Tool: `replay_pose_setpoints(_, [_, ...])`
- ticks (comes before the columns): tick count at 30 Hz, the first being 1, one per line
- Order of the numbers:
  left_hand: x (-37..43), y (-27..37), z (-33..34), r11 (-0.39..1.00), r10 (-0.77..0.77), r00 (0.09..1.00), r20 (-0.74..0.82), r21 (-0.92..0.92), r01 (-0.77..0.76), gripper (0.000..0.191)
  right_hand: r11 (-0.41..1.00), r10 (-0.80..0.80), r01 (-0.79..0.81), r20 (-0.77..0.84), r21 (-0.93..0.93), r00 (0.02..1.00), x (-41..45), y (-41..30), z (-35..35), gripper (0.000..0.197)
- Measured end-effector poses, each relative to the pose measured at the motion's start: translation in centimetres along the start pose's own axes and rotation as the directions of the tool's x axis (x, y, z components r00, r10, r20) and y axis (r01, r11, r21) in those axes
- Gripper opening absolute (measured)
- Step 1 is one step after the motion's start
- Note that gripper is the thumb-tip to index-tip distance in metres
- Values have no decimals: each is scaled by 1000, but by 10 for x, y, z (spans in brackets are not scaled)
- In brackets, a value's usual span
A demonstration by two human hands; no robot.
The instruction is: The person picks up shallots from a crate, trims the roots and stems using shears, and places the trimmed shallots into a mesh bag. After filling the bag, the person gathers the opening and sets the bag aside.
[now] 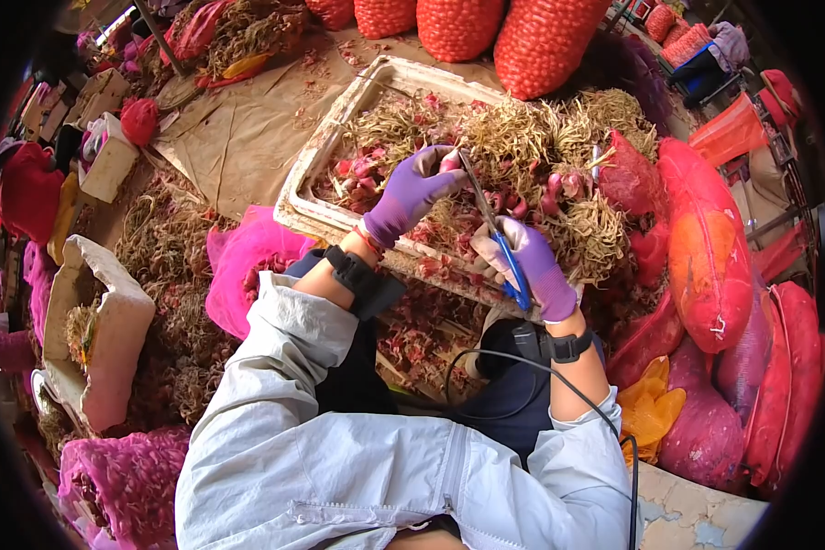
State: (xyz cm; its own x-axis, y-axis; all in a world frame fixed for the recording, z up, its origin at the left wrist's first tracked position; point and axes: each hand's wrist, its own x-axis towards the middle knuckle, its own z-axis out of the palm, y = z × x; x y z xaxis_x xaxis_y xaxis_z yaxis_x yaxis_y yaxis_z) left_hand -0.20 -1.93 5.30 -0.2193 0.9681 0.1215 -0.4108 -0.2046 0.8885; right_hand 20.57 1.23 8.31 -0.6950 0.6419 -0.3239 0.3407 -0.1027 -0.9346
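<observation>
My left hand point(412, 196), in a purple work glove, pinches a small pink-red shallot point(450, 161) between thumb and fingers. In my right hand point(522, 265), gloved alike, is a pair of scissors point(507, 258) with blue handles; the blades point up and left, their tips beside the shallot. How far the blades are apart cannot be told. Both hands are over a white foam tray point(330, 130). Inside it lie dry shallot stalks point(522, 130), loose red skins and several more shallots point(553, 192).
Full red mesh sacks point(543, 41) stand beyond the tray, and others point(708, 240) lie at the right. A pink mesh bag point(247, 261) touches the tray's left side. Further left are a broken foam box point(120, 330) and heaped dry stalks point(165, 275). A black cable point(584, 399) runs from my right wrist.
</observation>
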Motion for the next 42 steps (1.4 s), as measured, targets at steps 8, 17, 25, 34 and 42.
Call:
replay_pose_setpoints(8, [7,-15,-21,822,315,949,-13,504,-266,32,945,-44,-35,233,325,971,-13,-16,6,59])
replay_pose_setpoints(17, [11,-2,-12,383,637,765,99,820,-426,16,896,-58,-158,463,415,884,-13,-12,19,84])
replay_pose_setpoints(25, [1,-3,-5,491,621,783,-18,788,-371,25,830,-74,-179,422,529,904,-3,-4,22,83])
replay_pose_setpoints(34, [-4,-11,16,359,602,787,132,836,-415,24,891,-309,405,-378,205,873,18,-4,19,35])
replay_pose_setpoints(42, [-13,-22,30,373,535,807,250,787,-491,34,876,-356,464,-470,134,808,26,-5,22,14])
